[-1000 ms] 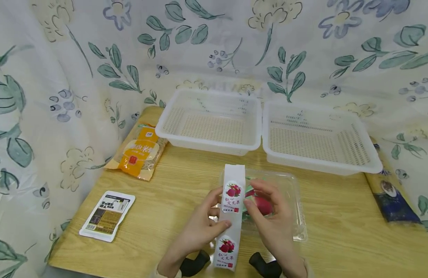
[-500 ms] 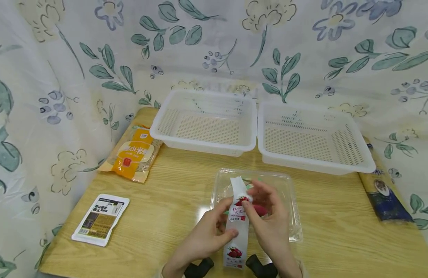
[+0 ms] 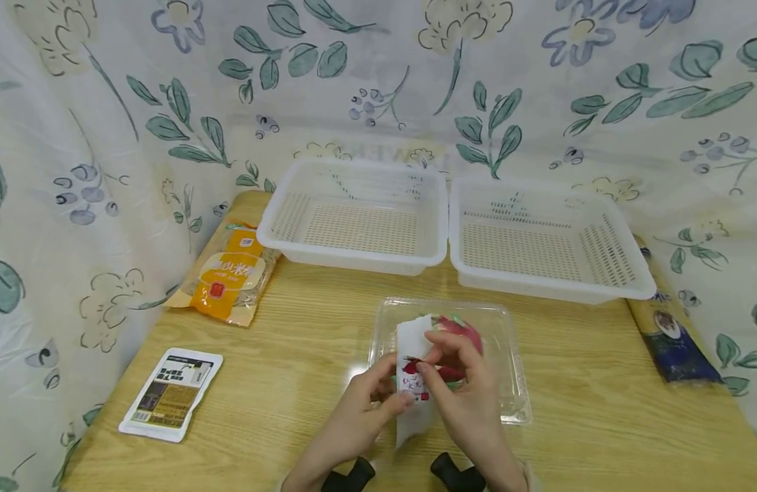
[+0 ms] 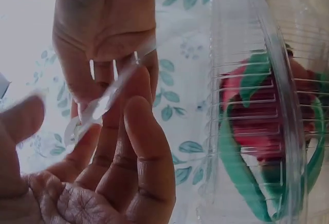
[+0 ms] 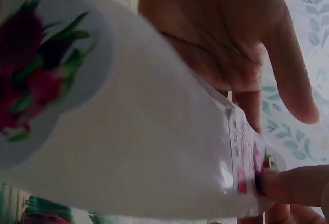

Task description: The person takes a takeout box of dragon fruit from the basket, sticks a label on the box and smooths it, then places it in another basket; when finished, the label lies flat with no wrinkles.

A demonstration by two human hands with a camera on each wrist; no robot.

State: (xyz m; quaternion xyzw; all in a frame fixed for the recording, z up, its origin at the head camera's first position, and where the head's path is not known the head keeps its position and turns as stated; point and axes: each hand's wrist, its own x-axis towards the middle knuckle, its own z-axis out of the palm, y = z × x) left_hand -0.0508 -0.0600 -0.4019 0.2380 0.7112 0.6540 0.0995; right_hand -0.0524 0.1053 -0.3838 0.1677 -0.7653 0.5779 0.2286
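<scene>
Label (image 3: 413,372) from the dragon-fruit box is now getting folded and crumpled between both hands, where half a second ago I was watching it stand as a taller strip, and a second ago as a long flat band held upright. I am reading that as the strip being fully off the box and on its way to being balled up (a judgement, not something shown).

My left hand (image 3: 360,417) is pinching the strip's lower left side between thumb and curled fingers; my right hand (image 3: 461,393) is pinching its upper part, fingertips curled over the printed patch. Both are hovering just above the near edge of the box (image 3: 507,355), which is sitting on the table (image 3: 292,328) in front of the two baskets.

The strip is looking like thin white glossy paper or film, printed with red fruit pictures and creasing easily. The box is a clear, ribbed plastic clamshell, with a red, green-scaled fruit (image 3: 455,326) showing through it. The left basket (image 3: 354,256) and right basket (image 3: 538,287) are white perforated plastic. The table is pale wood grain.
</scene>
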